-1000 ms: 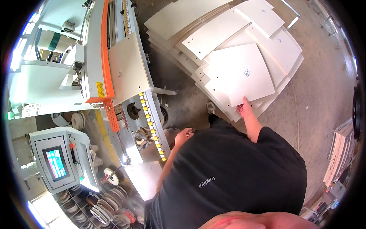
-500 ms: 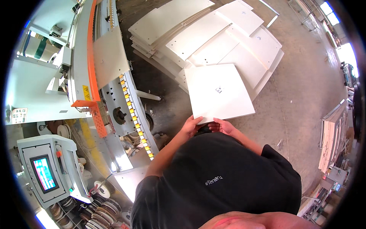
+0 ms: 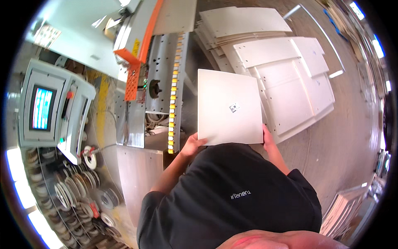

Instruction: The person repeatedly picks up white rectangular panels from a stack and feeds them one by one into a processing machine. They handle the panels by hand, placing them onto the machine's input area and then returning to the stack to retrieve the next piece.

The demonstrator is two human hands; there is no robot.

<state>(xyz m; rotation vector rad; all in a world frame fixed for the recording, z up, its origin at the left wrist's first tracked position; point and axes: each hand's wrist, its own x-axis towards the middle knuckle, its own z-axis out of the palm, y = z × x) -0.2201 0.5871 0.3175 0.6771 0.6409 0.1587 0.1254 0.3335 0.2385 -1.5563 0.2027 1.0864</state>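
Note:
A white rectangular panel (image 3: 228, 95) with a small printed label lies across both hands in front of my chest. My left hand (image 3: 194, 144) grips its near left corner, thumb on top and the other fingers hidden beneath. On the opposite side my right hand (image 3: 267, 135) is wrapped round the near part of the right edge, its fingers partly hidden by the board. Just left of the panel runs the row of yellow and white rollers (image 3: 172, 108) along the machine's edge.
Stacks of white panels (image 3: 286, 87) lie ahead to the right. At the left stand the machine with an orange guard (image 3: 132, 79) and a control box with a lit screen (image 3: 42, 108). Rolls of edging tape (image 3: 74, 186) sit below it. More boards (image 3: 342, 211) lean at the lower right.
My view and body have turned left toward the machine, and the panel has come along, nearer the rollers. My right hand has shifted from the near edge to the panel's right edge.

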